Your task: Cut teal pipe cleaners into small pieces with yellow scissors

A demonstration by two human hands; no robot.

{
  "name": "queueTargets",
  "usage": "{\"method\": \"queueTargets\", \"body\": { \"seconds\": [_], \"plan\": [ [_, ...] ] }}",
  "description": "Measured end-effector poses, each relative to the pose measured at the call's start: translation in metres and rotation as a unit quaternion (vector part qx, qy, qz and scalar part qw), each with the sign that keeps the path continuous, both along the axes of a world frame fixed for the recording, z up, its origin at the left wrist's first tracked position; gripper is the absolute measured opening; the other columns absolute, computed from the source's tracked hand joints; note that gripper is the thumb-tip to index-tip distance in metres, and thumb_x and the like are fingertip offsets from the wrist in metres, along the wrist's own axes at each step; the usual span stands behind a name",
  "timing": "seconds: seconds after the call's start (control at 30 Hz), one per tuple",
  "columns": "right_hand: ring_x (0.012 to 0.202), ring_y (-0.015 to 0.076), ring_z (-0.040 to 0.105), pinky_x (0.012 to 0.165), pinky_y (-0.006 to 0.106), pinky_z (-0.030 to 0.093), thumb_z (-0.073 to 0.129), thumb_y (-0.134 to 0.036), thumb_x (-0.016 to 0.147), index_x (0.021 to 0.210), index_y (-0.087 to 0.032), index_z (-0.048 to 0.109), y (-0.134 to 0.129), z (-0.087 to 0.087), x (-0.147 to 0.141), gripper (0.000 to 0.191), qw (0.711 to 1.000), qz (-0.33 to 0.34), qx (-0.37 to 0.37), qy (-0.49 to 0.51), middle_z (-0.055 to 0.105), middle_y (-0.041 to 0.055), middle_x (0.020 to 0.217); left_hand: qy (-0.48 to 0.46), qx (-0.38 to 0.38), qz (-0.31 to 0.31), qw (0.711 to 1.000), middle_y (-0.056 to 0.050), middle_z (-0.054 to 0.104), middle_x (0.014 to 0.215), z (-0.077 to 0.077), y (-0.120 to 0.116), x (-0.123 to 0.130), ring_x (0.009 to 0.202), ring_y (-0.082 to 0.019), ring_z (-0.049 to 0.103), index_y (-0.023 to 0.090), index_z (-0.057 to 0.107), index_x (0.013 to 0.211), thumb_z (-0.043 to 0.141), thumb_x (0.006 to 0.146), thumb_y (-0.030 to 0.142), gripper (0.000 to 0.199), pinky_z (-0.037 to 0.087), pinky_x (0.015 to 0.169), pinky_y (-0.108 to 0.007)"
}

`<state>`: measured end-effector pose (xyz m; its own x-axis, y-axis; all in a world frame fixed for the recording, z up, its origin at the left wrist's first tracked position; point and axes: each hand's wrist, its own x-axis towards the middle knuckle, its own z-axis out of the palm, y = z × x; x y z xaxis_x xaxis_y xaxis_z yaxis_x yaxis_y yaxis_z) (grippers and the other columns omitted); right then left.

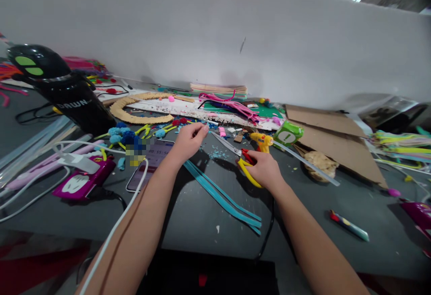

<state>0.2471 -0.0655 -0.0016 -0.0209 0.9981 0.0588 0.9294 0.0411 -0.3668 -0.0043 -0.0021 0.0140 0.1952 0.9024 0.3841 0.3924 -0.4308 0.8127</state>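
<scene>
My right hand point(264, 169) is wrapped round scissors point(249, 176) with yellow and red handles. Their blades point(226, 143) point up and left, toward my left hand point(190, 140), and look slightly parted. The fingertips of that left hand are pinched together; whatever is between them is too small to make out. Beneath the blades lies a scatter of tiny blue clippings point(217, 152). Long light-blue fuzzy strips point(224, 198) stretch across the table between my forearms, their upper ends close to my left wrist.
A yellow glue gun point(262, 141) with a clear glue stick lies just beyond my right hand, beside a green tape measure point(288, 132). Cardboard point(330, 147) is farther right. At left are a phone point(153, 162), a purple power strip point(85, 178) and a black bottle point(67, 93). A white cable crosses my left forearm.
</scene>
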Motion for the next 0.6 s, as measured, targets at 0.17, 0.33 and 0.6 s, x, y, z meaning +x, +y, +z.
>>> {"method": "queueTargets", "body": {
  "seconds": [0.17, 0.33, 0.6],
  "plan": [
    [0.062, 0.0142, 0.049, 0.053, 0.025, 0.024, 0.06, -0.038, 0.074, 0.074, -0.024, 0.066, 0.0, -0.001, 0.0, 0.015, 1.0, 0.005, -0.001, -0.005, 0.065, -0.0021, 0.069, 0.006, 0.0, 0.002, 1.0, 0.003, 0.037, 0.058, 0.0, 0.001, 0.0, 0.058, -0.011, 0.036, 0.018, 0.042, 0.062, 0.047, 0.092, 0.037, 0.036, 0.026, 0.056, -0.027],
    [0.063, 0.0145, 0.05, 0.053, 0.025, 0.024, 0.06, -0.04, 0.076, 0.074, -0.025, 0.066, 0.001, -0.001, 0.001, 0.017, 1.0, 0.003, -0.008, -0.011, 0.064, -0.0022, 0.069, 0.01, -0.001, 0.005, 1.0, 0.003, 0.038, 0.058, 0.0, 0.0, 0.0, 0.057, -0.011, 0.036, 0.018, 0.042, 0.062, 0.046, 0.092, 0.039, 0.036, 0.026, 0.056, -0.027],
    [0.061, 0.0146, 0.051, 0.052, 0.025, 0.024, 0.058, -0.052, 0.078, 0.072, -0.023, 0.062, 0.0, 0.001, -0.001, 0.03, 1.0, -0.004, -0.008, 0.002, 0.063, -0.0019, 0.067, 0.021, -0.09, 0.211, 0.973, 0.002, 0.041, 0.055, -0.012, 0.006, -0.003, 0.058, -0.014, 0.039, 0.02, 0.043, 0.058, 0.045, 0.087, 0.037, 0.034, 0.026, 0.057, -0.028]
  ]
}}
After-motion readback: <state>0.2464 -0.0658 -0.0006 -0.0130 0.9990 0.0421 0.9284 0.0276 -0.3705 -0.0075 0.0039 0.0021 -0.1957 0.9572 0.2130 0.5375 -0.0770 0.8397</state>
